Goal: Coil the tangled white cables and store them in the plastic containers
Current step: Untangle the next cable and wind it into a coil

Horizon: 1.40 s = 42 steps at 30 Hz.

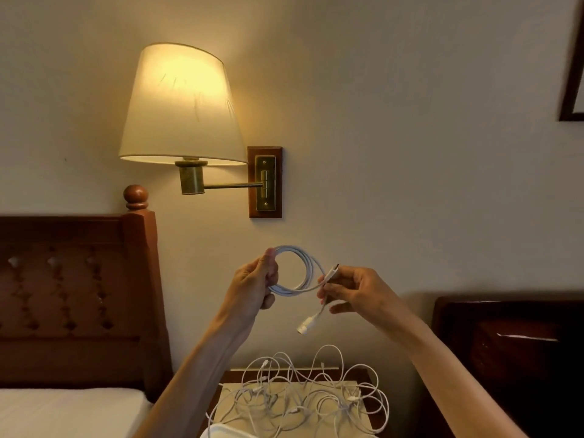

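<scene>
From the head camera we see one white cable (298, 273) held up in the air in front of the wall (410, 153), already wound into a round coil of several turns. Its two ends stay free: one connector (332, 272) points up at the right side of the coil, and the other plug (306, 325) hangs down below it on a short piece of cable. Below, on the top of the nightstand (227, 379), lies the tangle of white cables (303, 393), thin loops crossing each other over a pale mat (360, 418), with small connectors among them. It spreads from the back edge of the nightstand toward the front edge.

At the bottom edge of the view we notice a white rounded thing (226, 431). It is cut off, so we cannot tell if it is one of the plastic containers. The front part of the nightstand is also cut off, and how many cables are in the tangle is hard to make out.

Our left hand (252, 286) grips the left side of the coil, the fingers curled round the turns and the thumb on top. Our right hand (350, 292) pinches the upper connector between thumb and forefinger, and the other fingers are loosely bent beside the hanging end.

A lit wall lamp (180, 102) hangs above, a wooden headboard (79, 295) stands at the left, and dark furniture (505, 358) at the right.
</scene>
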Each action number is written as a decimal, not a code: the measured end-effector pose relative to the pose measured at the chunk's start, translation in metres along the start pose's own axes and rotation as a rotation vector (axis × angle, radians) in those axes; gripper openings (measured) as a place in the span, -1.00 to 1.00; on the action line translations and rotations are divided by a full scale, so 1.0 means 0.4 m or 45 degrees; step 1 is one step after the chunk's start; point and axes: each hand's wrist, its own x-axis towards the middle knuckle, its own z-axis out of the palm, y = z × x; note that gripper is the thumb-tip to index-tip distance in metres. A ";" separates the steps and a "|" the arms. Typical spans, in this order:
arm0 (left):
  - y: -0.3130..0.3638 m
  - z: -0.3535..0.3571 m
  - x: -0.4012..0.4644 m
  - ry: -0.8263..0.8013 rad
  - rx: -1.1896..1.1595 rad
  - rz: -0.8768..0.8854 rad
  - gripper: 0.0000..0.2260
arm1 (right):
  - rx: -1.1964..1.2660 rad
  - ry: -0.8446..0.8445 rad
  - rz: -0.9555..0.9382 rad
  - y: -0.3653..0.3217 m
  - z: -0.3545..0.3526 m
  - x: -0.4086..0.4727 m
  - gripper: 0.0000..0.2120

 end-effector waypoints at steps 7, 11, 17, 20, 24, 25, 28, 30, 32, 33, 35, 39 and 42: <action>-0.050 0.030 0.010 0.142 -0.007 0.009 -0.64 | 0.479 0.022 0.317 -0.020 -0.002 -0.033 -0.80; -0.072 0.049 0.014 0.172 -0.063 0.001 -0.65 | 0.850 0.258 0.261 -0.027 0.038 -0.035 -0.83; -0.082 0.077 0.012 0.239 -0.153 -0.014 -0.61 | 0.491 0.639 -0.011 0.002 0.123 -0.039 -0.94; -0.082 0.088 0.005 0.248 -0.265 -0.070 -0.61 | -0.135 0.813 -0.270 0.034 0.152 -0.029 -0.92; -0.081 0.093 -0.006 0.178 -0.373 -0.104 -0.62 | 0.152 0.684 -0.202 0.039 0.147 -0.011 -0.85; -0.082 0.093 -0.006 0.171 -0.375 -0.103 -0.62 | 0.230 0.678 -0.182 0.040 0.146 -0.011 -0.81; -0.084 0.089 -0.005 0.171 -0.372 -0.084 -0.62 | 0.295 0.668 -0.126 0.039 0.132 -0.011 -0.66; -0.087 0.085 -0.005 0.161 -0.310 -0.072 -0.62 | 0.268 0.562 -0.019 0.032 0.117 -0.009 -0.62; -0.089 0.081 -0.006 0.151 -0.246 -0.056 -0.63 | 0.271 0.456 0.029 0.030 0.106 -0.006 -0.70; -0.089 0.080 -0.007 0.144 -0.218 -0.040 -0.64 | 0.278 0.443 0.024 0.032 0.104 -0.005 -0.78; -0.090 0.083 -0.016 0.134 -0.176 0.018 -0.66 | 0.309 0.473 0.010 0.038 0.105 -0.007 -0.88; -0.116 0.102 -0.037 0.406 -0.141 0.024 -0.62 | 0.506 0.580 0.056 0.045 0.107 -0.006 -0.92; -0.122 0.116 -0.040 0.456 -0.439 -0.400 -0.64 | 0.555 0.570 0.063 0.044 0.116 -0.005 -0.92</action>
